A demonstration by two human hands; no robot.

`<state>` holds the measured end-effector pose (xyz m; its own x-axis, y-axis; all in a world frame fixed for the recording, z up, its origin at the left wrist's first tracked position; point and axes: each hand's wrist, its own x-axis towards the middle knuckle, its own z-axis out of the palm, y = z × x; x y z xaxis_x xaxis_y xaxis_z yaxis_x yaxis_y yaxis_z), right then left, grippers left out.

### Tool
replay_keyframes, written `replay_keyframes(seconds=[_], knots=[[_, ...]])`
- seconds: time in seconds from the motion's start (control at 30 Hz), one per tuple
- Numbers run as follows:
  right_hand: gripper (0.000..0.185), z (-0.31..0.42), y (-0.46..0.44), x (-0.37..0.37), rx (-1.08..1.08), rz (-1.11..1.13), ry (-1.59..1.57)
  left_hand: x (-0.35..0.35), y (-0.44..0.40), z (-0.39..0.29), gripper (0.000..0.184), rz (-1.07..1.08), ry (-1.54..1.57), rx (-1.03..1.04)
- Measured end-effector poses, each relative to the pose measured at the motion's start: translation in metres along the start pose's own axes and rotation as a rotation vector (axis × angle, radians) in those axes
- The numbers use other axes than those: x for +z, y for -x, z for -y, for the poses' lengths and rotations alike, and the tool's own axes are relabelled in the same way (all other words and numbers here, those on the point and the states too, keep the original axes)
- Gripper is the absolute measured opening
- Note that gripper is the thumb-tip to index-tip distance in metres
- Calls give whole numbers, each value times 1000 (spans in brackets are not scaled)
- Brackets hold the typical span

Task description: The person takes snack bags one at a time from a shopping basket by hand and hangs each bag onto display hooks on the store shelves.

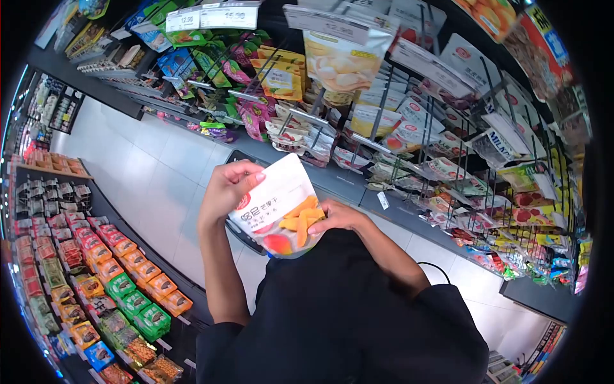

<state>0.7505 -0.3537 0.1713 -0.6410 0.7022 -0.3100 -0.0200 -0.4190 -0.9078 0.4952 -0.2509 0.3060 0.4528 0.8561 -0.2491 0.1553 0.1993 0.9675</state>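
Between my two hands is a white bag of dried mango [276,203], printed with orange mango strips and a red-yellow mango. It is tilted, its front facing up toward me. My left hand [228,185] grips the upper left edge, thumb on the front. At the lower right edge, my right hand [334,217] pinches the bag with the thumb over the printed strips. The fingers behind the bag are hidden. Under it, partly covered, a dark tray or basket [240,155] shows near the floor.
Ahead stands a rack of hanging snack bags [409,121] on metal hooks with price tags [230,15]. A yellow-white bag [348,57] hangs high in front. To the left, a low shelf [192,301] carries rows of orange, green and red packets. Pale tiled floor [141,147] lies between.
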Motion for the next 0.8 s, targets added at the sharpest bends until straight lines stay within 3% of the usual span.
replay_keyframes(seconds=[0.07,0.3,0.4,0.47,0.53,0.8], knots=[[53,-19,13,10,-62,-90,-212,11,-14,6,11,-26,63,-63],[49,-44,38,5,-82,-308,-117,42,-29,28,27,-215,-46,66],[49,-42,52,3,-157,-437,-84,69,-21,34,37,-302,254,52],[49,-35,60,5,-211,-516,-68,74,-20,75,42,-150,317,60],[48,-31,65,7,-233,-583,-48,104,-7,68,42,-76,285,-17],[48,-10,78,20,-350,-667,-46,137,-11,94,43,20,606,-9]])
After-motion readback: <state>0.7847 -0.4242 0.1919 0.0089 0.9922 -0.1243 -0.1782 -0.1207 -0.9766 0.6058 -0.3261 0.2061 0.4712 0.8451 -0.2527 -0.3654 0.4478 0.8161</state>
